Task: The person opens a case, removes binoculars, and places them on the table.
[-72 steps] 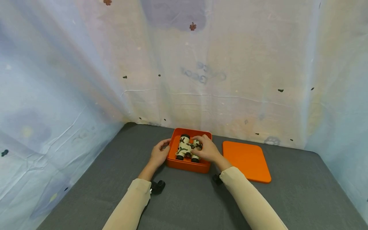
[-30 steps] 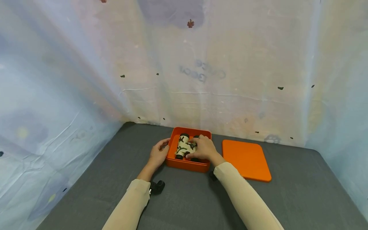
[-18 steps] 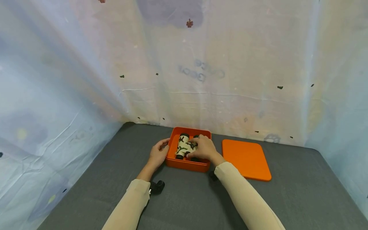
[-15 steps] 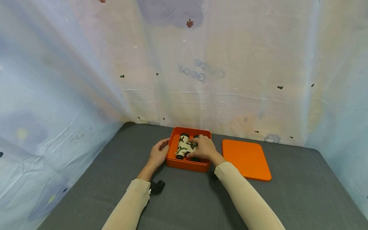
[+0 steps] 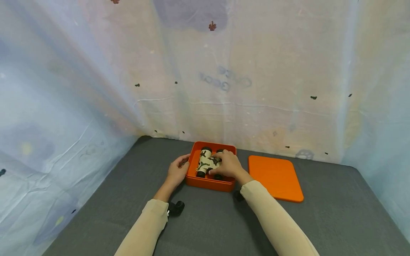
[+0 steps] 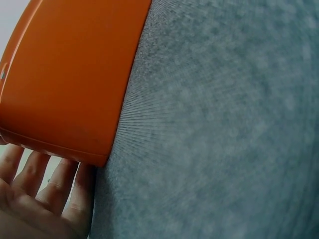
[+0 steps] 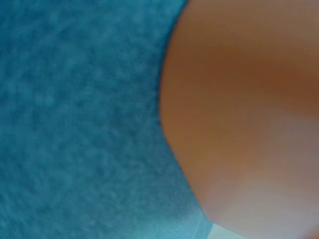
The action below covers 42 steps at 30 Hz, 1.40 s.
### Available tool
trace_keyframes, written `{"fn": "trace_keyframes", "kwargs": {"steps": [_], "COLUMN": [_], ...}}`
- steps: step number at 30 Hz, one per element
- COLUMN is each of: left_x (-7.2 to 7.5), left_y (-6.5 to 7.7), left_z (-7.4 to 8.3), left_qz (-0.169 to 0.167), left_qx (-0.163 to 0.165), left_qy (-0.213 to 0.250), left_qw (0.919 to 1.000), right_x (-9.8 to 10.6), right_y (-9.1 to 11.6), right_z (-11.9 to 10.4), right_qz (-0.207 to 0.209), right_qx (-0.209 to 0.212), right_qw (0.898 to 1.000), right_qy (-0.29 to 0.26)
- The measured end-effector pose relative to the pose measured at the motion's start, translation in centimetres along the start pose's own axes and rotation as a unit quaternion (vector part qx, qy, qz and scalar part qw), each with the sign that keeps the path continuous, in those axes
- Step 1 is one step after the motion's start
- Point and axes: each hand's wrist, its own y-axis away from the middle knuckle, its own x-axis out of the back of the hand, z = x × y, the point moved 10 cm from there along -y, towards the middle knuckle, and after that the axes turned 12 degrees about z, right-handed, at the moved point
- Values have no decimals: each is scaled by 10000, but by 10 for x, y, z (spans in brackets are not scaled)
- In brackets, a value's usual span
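In the head view, a pair of camouflage binoculars (image 5: 204, 161) with black ends lies within the open orange box (image 5: 209, 183). My right hand (image 5: 230, 166) reaches in from the right and grips the right barrel, thumb near the close end and fingers on the far side. That hand covers much of this barrel. My left hand (image 5: 177, 171) rests against the left wall of the box. In the left wrist view its fingers (image 6: 59, 181) are extended along the orange side wall. The right wrist view holds only a blurred part of the right hand (image 7: 249, 124) over cloth.
A flat orange lid (image 5: 276, 178) lies on the grey cloth-covered table (image 5: 208, 224), right of the box. A pale patterned curtain (image 5: 256, 124) hangs behind and at both sides. Black wrist cameras (image 5: 175, 208) sit below the sleeves.
Since the oldest frame, my right hand has moved slightly left and closed further over the right barrel, covering more of it. My left hand stays at the box's wall. Box and lid have not moved.
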Motion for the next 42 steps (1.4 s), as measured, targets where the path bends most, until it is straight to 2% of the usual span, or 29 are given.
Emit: {"fn": "trace_keyframes", "kwargs": {"steps": [13, 25, 36, 42], "left_x": [1, 1, 1, 1], "left_y": [2, 1, 3, 2], "left_z": [5, 6, 6, 8], "left_qz": [91, 218, 265, 316], "left_qx": [-83, -228, -138, -281], "left_qy": [35, 81, 56, 44], "left_qw": [9999, 9995, 9995, 9991], "right_x": [9, 19, 36, 42], "right_y": [0, -1, 7, 12], "right_z": [-9, -11, -17, -15], "right_qz": [2, 120, 116, 235], "right_qx": [-195, -305, -188, -110], "right_qw": [9982, 9973, 9980, 9981], "right_qy": [-563, -651, -586, -565]}}
